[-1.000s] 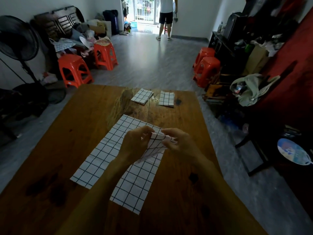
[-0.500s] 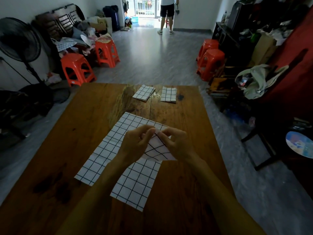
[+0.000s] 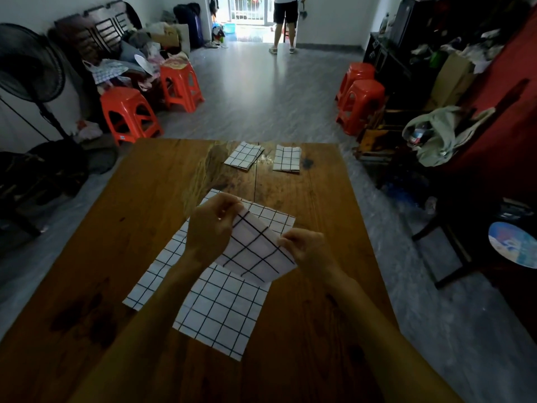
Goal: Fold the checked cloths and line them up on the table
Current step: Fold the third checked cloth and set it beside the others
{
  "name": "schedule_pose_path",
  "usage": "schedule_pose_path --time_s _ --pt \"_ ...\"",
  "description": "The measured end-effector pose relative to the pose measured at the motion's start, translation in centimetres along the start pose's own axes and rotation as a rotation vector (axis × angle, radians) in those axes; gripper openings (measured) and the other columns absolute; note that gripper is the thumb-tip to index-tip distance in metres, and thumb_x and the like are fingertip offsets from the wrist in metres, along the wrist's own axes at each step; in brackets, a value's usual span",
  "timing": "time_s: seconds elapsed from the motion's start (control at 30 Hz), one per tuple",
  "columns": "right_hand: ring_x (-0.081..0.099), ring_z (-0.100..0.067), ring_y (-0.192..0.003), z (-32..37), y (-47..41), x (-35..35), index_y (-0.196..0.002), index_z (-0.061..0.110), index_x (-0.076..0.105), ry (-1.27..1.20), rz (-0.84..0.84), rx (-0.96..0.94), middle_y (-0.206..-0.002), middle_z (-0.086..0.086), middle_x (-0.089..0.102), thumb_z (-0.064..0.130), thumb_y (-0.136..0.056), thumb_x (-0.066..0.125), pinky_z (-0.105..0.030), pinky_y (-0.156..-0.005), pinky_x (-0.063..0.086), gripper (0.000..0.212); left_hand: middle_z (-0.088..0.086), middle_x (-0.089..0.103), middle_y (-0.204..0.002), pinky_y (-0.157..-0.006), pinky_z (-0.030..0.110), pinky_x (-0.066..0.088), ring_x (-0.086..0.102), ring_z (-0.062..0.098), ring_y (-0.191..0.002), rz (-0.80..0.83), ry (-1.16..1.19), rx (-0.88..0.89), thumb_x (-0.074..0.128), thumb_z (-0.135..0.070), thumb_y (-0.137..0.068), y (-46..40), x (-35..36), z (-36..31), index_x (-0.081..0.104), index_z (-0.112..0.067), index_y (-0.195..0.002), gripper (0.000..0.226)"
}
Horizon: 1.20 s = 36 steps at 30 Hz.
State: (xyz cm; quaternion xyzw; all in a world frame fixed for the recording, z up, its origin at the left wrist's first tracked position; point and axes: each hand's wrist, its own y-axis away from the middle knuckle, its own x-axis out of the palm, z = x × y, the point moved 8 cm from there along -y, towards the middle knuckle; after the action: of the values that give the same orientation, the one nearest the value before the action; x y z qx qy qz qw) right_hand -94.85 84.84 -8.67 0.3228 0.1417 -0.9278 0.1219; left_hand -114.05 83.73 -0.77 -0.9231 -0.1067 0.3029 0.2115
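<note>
A white cloth with black checks point(image 3: 252, 248) is held up over the wooden table point(image 3: 313, 199). My left hand point(image 3: 212, 228) pinches its far left corner and my right hand point(image 3: 308, 248) pinches its right edge. Under it two unfolded checked cloths lie flat: one to the left point(image 3: 157, 274), one nearer me point(image 3: 220, 312). At the far edge of the table lie two folded checked cloths, side by side: the left one point(image 3: 243, 155) slightly turned, the right one point(image 3: 287, 159) straight.
Orange plastic stools stand on the floor beyond the table at left point(image 3: 128, 114) and right point(image 3: 359, 104). A standing fan point(image 3: 29, 71) is at far left. A person point(image 3: 286, 21) stands in the doorway at the back. Clutter lines the right wall.
The small bunched cloth between my hands has been spread out: my hands moved apart and it now hangs flat between them. The view shifted down slightly.
</note>
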Motion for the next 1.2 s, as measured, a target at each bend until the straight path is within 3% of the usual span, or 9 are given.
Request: schedule_pose_path --time_s 0.17,0.23,0.33,0.43,0.57,0.7,0.83,1.03,1.2 --pt "0.055 0.002 -0.074 -3.5 1.8 0.8 -0.104 0.016 0.065 0.09 0.1 0.144 -0.089 0.007 0.063 0.021 -0.093 0.058 -0.013 -0.067 0.049 0.014 -0.013 0.059 -0.077 -0.064 0.01 0.042 0.055 -0.005 -0.073 0.03 -0.051 0.003 0.061 -0.011 -0.089 -0.1 0.8 0.8 0.064 -0.016 -0.089 0.005" --pt "0.058 0.0 -0.081 -4.0 1.6 1.1 -0.107 0.017 0.063 0.096 0.139 0.187 -0.094 0.007 0.064 0.024 -0.094 0.057 -0.019 -0.074 0.053 0.016 -0.008 0.061 -0.078 -0.065 0.016 0.044 0.056 0.0 -0.072 0.06 -0.074 0.035 0.061 -0.011 -0.089 -0.1 1.7 0.9 0.064 -0.015 -0.089 0.005" --pt "0.059 -0.005 -0.095 -2.3 0.7 1.0 -0.119 0.019 0.059 0.023 0.108 0.151 -0.106 0.004 0.066 0.031 -0.094 0.057 -0.02 -0.079 0.051 0.028 -0.005 0.062 -0.078 -0.063 0.024 0.05 0.061 0.013 -0.072 0.127 -0.084 0.066 0.059 -0.012 -0.091 0.2 3.1 0.5 0.064 -0.013 -0.09 0.005" --pt "0.059 -0.005 -0.098 0.8 -1.1 0.6 -0.121 0.017 0.061 -0.033 0.026 0.048 -0.111 0.001 0.068 0.031 -0.094 0.057 -0.024 -0.085 0.05 0.03 0.0 0.064 -0.078 -0.063 0.03 0.054 0.063 0.014 -0.069 0.218 -0.098 0.112 0.056 -0.013 -0.092 0.9 4.8 -0.5 0.063 -0.012 -0.091 0.007" --pt "0.063 -0.006 -0.087 2.2 -1.9 0.8 -0.105 0.015 0.069 -0.023 -0.027 -0.048 -0.098 0.004 0.07 0.024 -0.094 0.059 -0.025 -0.079 0.052 0.018 -0.005 0.063 -0.081 -0.068 0.028 0.053 0.062 0.01 -0.075 0.212 -0.051 0.122 0.057 -0.013 -0.091 0.7 4.4 -0.4 0.063 -0.013 -0.09 0.006" --pt "0.058 0.004 -0.072 0.1 -0.1 1.7 -0.099 0.014 0.068 -0.017 -0.013 -0.015 -0.081 0.016 0.06 0.022 -0.093 0.06 -0.017 -0.066 0.049 0.012 -0.007 0.062 -0.08 -0.067 0.027 0.053 0.059 0.006 -0.075 0.077 -0.015 0.072 0.061 -0.008 -0.089 0.4 2.3 0.8 0.063 -0.013 -0.088 0.006" --pt "0.061 -0.005 -0.073 -3.0 2.1 2.7 -0.102 0.015 0.065 0.027 0.043 0.109 -0.086 0.005 0.065 0.025 -0.094 0.056 -0.027 -0.066 0.056 0.015 -0.012 0.059 -0.077 -0.068 0.024 0.049 0.057 0.0 -0.077 0.052 0.009 0.022 0.06 -0.009 -0.089 0.7 2.2 1.9 0.062 -0.017 -0.087 0.009" --pt "0.056 0.002 -0.075 -4.6 2.8 2.2 -0.104 0.017 0.064 0.062 0.088 0.201 -0.087 0.011 0.06 0.023 -0.094 0.058 -0.022 -0.07 0.051 0.013 -0.01 0.06 -0.078 -0.069 0.022 0.049 0.058 0.002 -0.076 0.069 0.023 0.001 0.06 -0.011 -0.09 0.6 2.5 2.2 0.062 -0.018 -0.088 0.008" --pt "0.059 0.0 -0.085 0.6 -0.2 1.7 -0.116 0.02 0.061 -0.053 0.023 0.093 -0.1 0.006 0.066 0.031 -0.093 0.059 -0.02 -0.073 0.051 0.026 -0.017 0.056 -0.076 -0.061 0.013 0.042 0.057 -0.002 -0.07 0.221 0.001 0.078 0.058 -0.015 -0.091 1.3 5.0 0.4 0.061 -0.018 -0.088 0.005"
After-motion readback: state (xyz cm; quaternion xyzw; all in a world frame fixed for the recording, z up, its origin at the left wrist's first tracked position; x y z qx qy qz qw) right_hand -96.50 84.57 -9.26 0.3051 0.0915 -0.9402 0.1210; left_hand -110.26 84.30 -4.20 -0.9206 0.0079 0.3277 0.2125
